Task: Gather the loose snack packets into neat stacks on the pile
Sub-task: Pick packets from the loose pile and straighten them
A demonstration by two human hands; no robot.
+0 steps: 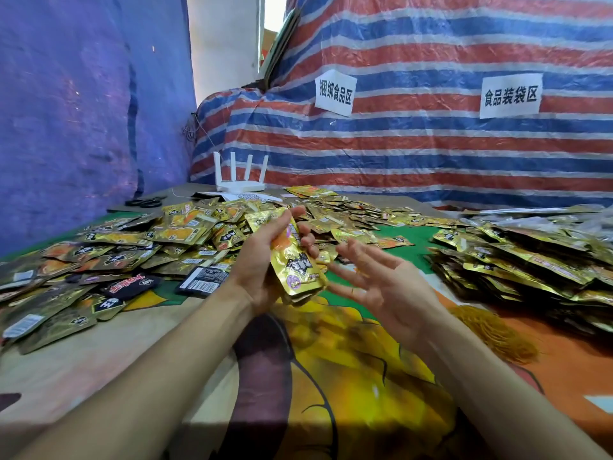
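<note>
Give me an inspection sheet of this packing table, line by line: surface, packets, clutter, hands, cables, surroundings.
Surface: printed cloth, yellow, green and orange, packets covering its far part.
Job's things: loose gold packets heaped at left; stacked packets at right; a small stack in hand.
Clutter: black scissors, white router, black packets among the gold.
Hands: left hand grips the small stack; right hand open beside it, fingers spread.
Cables: thin strands at the tarpaulin's edge; cannot tell what they are.
Surroundings: striped tarpaulin with two paper signs, blue wall.
</note>
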